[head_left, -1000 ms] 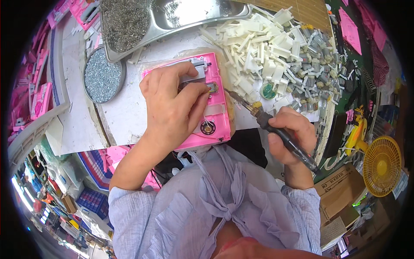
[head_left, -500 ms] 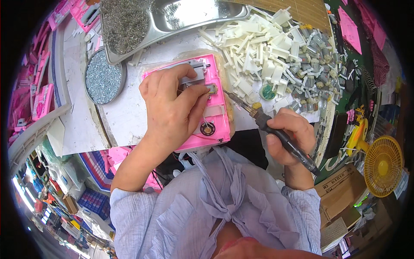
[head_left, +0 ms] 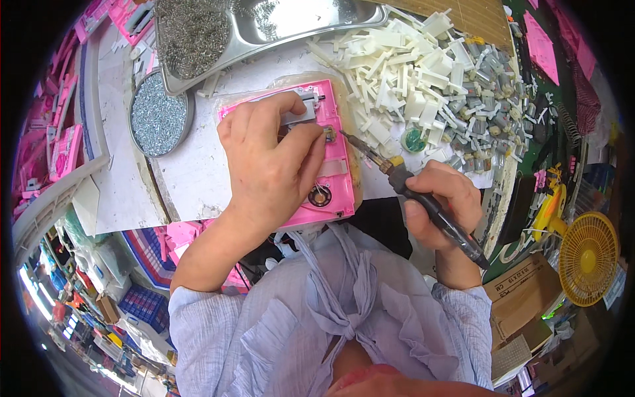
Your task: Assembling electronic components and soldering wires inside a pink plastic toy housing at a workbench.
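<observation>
soldering iron (head_left: pixel 430 204) diagonal, tip (head_left: pixel 360 147) upper left

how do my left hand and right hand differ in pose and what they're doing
The left hand reaches over the pink casing, while the right hand sits off to the casing's right. The right hand grips a black-handled tool; the left hand bends its fingers over the casing's parts. Both are bare.

Casing (head_left: pixel 341 188): on desk (head_left: pixel 192 192)
Speaker (head_left: pixel 319 196): in casing
Screw dish (head_left: pixel 190 114): left of casing
Compartment tray (head_left: pixel 237 47): behind casing
Plastic parts (head_left: pixel 397 73): right of casing
Motors (head_left: pixel 481 116): right of plastic parts
</observation>
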Demonstrator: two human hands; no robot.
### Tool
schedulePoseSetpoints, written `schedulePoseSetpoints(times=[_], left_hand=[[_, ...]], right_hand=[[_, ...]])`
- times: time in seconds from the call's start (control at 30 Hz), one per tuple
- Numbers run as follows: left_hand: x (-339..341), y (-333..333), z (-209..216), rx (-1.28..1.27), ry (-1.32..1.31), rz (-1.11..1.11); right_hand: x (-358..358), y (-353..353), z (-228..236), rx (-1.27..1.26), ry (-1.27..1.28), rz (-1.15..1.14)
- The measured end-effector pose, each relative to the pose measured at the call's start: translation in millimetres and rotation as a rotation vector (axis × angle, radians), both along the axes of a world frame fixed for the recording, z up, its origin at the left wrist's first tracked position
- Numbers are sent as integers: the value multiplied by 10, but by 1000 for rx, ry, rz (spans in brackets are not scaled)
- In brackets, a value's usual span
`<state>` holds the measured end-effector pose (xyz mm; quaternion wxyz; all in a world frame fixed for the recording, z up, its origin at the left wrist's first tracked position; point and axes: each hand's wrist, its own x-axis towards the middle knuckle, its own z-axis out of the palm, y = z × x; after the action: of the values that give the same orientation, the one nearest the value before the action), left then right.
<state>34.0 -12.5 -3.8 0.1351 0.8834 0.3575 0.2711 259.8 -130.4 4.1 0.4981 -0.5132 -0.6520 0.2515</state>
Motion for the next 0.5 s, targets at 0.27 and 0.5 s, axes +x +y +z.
schedulePoseSetpoints(times=[0.27,0.5], left_hand=[[13,8,-8,14,7,-2],[12,-4,-10,2,14,7]], right_hand=[[-31,68,-80,63,-10,34],[-60,88,-89,63,-2,34]])
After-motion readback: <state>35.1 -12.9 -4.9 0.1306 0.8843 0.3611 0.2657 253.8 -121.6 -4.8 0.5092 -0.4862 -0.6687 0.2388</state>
